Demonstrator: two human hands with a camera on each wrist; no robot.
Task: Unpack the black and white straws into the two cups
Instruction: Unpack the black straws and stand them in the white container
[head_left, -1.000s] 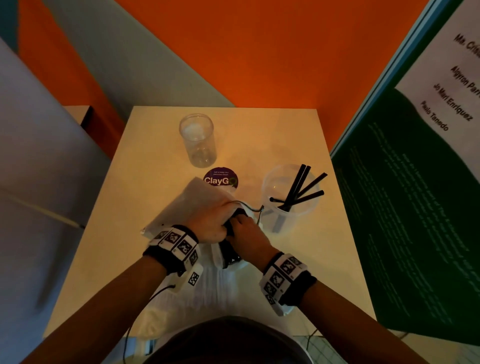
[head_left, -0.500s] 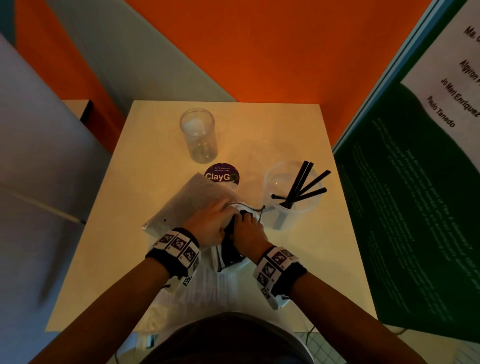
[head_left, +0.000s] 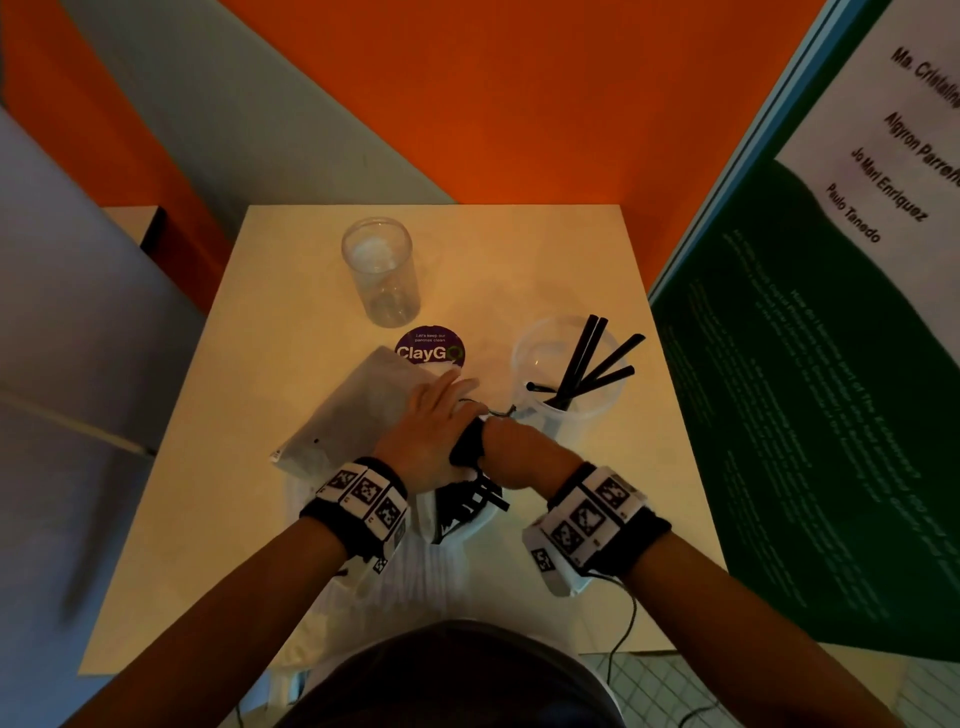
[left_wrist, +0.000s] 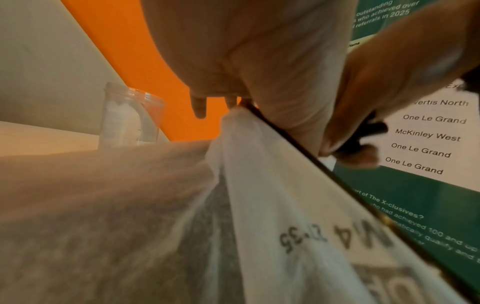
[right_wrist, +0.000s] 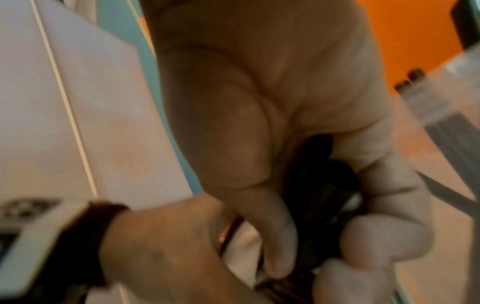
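Note:
My right hand (head_left: 519, 452) grips a bundle of black straws (head_left: 470, 441) that sticks out of a white printed bag (head_left: 452, 525); the right wrist view shows the black straws (right_wrist: 319, 174) between thumb and curled fingers. My left hand (head_left: 431, 426) lies beside it with fingers stretched forward. In its wrist view the bag (left_wrist: 285, 205) rises into the gap between thumb and fingers, pinched there. The wide clear cup (head_left: 566, 410) on the right holds several black straws (head_left: 587, 364). A tall clear cup (head_left: 382, 270) stands empty at the back left.
A flat pale packet (head_left: 348, 415) lies under my left fingers, beside a round purple ClayGo sticker (head_left: 429, 351). The small cream table (head_left: 208, 519) meets an orange wall behind. A green poster board (head_left: 805, 415) stands close on the right.
My left fingers have straightened out over the pale packet. My right hand has drawn back a little with the black straws, whose ends now stick out toward me.

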